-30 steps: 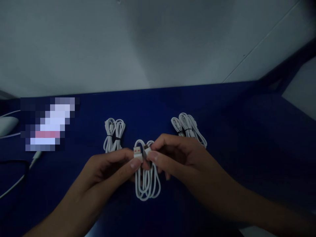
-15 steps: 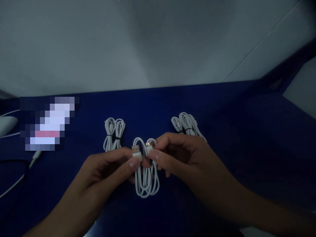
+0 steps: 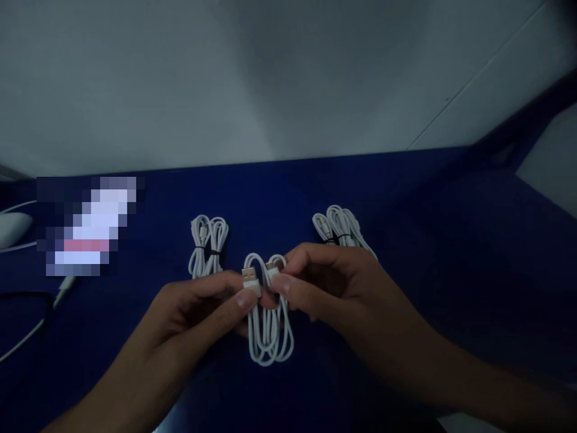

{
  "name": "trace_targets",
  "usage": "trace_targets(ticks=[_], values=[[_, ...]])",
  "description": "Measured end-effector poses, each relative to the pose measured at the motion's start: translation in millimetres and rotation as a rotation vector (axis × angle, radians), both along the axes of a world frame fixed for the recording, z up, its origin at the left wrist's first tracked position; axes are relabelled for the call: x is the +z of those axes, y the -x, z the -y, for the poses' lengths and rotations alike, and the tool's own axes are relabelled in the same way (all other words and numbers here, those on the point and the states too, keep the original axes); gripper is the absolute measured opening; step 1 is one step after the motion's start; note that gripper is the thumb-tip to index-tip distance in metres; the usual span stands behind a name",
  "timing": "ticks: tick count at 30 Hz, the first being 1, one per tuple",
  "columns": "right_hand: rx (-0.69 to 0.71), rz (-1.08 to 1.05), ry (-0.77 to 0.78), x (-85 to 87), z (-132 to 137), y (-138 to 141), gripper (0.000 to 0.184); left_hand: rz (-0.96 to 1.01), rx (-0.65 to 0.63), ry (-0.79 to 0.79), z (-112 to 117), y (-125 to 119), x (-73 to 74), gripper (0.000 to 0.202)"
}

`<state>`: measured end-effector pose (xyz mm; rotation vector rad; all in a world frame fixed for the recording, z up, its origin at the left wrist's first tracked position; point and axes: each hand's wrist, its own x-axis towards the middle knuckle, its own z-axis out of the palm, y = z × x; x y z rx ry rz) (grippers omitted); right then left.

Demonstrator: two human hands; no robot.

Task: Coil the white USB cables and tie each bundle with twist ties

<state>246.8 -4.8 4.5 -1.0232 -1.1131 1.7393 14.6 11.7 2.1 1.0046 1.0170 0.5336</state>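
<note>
A coiled white USB cable [image 3: 262, 343] is held between my two hands, its loops hanging below the fingers. My left hand [image 3: 211, 307] pinches the coil by its larger USB plug [image 3: 249, 278], whose metal end points up. On the other side, my right hand [image 3: 327, 282] is closed on the cable's second plug [image 3: 271, 270], thumb against the white housing. The fingers behind the coil are partly hidden. Beyond my left hand lie tied white cables [image 3: 208, 243] with black ties. More tied white cables [image 3: 338, 225] lie behind my right hand, which covers their lower part.
The blue tabletop [image 3: 270, 192] meets a pale wall [image 3: 180, 90] at the back. At the left, a blurred-out lit device [image 3: 99, 216] has a white cord [image 3: 27, 343] running from it. A white rounded object [image 3: 13, 228] sits at the far left edge.
The coil has shifted slightly down and right, and its plugs have tilted a little. Both hands keep their hold. The tied cables on the table have not moved.
</note>
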Motion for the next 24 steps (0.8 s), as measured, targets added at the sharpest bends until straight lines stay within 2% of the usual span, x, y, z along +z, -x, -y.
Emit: trace_targets(ticks=[9,24], values=[[-0.005,-0.083,0.050,1.8,-2.1,0.9,0.019,-0.011,-0.021,0.007,1.4,0.3,0.0,0.021],[-0.008,-0.073,0.054,3.0,-2.7,1.6,0.019,-0.028,-0.021,-0.009,1.0,3.2,-1.4,0.020]])
